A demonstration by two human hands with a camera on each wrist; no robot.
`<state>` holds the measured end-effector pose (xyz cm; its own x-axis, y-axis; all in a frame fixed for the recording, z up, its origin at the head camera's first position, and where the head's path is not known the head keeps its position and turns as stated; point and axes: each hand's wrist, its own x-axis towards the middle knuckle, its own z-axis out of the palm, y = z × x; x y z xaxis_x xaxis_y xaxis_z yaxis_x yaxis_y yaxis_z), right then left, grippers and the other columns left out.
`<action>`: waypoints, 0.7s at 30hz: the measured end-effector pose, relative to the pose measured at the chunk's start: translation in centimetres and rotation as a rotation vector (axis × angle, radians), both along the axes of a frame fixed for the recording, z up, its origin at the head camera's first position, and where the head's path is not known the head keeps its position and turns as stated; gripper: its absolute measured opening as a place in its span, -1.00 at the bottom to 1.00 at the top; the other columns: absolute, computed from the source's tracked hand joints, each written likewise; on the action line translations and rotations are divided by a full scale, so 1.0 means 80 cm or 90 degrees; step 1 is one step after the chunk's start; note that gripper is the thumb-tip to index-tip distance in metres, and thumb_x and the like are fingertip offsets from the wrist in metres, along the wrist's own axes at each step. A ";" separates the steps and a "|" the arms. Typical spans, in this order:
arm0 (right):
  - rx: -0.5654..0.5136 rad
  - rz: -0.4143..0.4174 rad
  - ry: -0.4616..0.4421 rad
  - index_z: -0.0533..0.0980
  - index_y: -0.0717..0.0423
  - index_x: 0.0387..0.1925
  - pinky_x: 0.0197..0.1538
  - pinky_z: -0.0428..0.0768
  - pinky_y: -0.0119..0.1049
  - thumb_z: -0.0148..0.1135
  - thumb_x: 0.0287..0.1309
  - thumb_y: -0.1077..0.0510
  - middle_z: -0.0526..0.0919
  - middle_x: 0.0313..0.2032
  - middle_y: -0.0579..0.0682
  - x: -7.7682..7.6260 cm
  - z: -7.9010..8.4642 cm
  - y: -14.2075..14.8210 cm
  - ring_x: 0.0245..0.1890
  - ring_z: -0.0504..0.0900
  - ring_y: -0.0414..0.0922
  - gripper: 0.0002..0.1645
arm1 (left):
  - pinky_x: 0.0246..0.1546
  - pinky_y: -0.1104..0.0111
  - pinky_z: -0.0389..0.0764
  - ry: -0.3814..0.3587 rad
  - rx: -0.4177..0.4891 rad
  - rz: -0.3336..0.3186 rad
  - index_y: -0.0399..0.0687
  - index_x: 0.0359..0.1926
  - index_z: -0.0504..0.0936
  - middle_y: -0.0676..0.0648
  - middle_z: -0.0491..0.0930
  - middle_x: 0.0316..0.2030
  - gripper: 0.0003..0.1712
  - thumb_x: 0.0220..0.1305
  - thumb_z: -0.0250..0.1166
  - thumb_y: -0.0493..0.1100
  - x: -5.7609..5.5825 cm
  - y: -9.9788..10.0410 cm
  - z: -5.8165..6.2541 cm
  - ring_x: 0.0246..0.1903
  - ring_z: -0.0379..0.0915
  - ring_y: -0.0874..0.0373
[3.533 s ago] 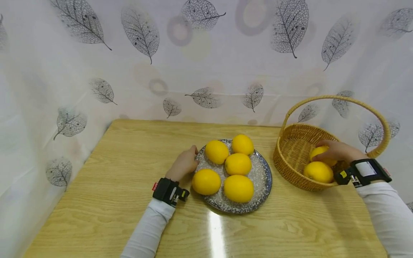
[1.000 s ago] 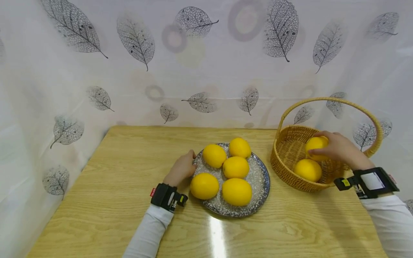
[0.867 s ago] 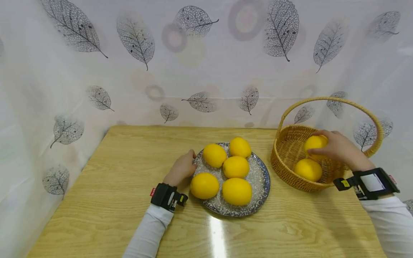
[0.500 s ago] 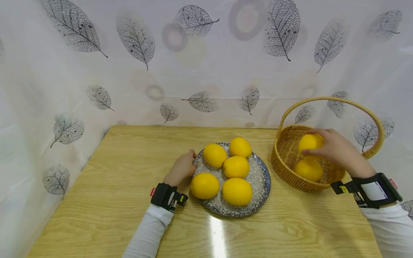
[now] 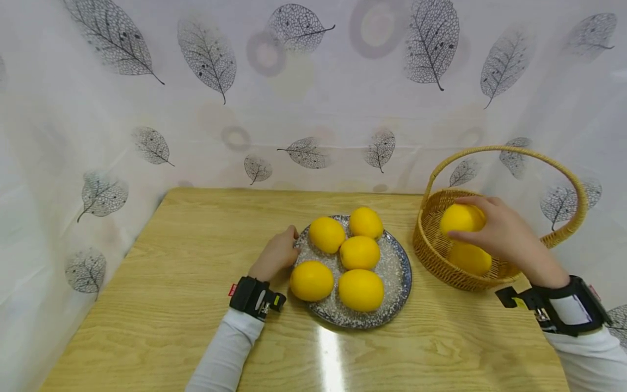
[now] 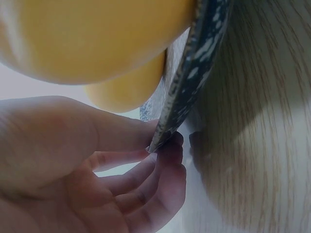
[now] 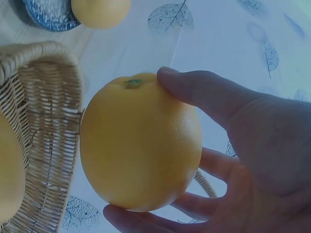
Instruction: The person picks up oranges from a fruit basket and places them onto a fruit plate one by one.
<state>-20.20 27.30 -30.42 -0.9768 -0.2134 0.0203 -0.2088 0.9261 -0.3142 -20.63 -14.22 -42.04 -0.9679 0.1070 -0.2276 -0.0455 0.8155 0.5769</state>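
Note:
My right hand holds a yellow-skinned orange between thumb and fingers, raised within the wicker basket's outline in the head view. Its green stem mark shows in the right wrist view, where the fruit fills the grip. Below it, a second orange lies in the basket, partly hidden. At the left rim of a speckled grey plate with a dark blue edge, my left hand pinches the rim, thumb above and fingertips beneath. Several oranges sit on that plate.
The basket's tall arched handle rises behind and right of my right hand. Both stand on a light wooden table. A leaf-patterned curtain borders the table's back and left sides.
My right hand has taken hold of an orange in the basket, lifted it and carried it left, over the second orange. The left hand keeps its grip on the plate rim.

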 end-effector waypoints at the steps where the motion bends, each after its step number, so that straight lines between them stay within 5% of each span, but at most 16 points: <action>1: -0.003 0.002 0.004 0.29 0.22 0.44 0.12 0.39 0.43 0.41 0.15 -0.32 0.22 0.36 0.57 0.002 -0.001 -0.003 0.24 0.30 0.48 0.05 | -0.24 0.27 0.47 0.000 -0.001 0.000 -0.20 0.24 0.38 -0.23 0.63 -0.08 -0.63 0.50 0.17 -0.22 0.000 0.000 0.000 -0.27 0.45 0.03; 21: -0.037 0.040 0.004 0.36 -0.01 0.42 0.10 0.49 0.30 0.44 0.14 -0.29 0.28 0.40 0.33 0.022 -0.008 -0.059 0.22 0.44 0.35 -0.07 | -0.28 0.28 0.45 0.005 0.009 -0.005 -0.21 0.23 0.39 -0.25 0.62 -0.04 -0.64 0.50 0.16 -0.23 -0.001 -0.001 -0.002 -0.27 0.44 0.02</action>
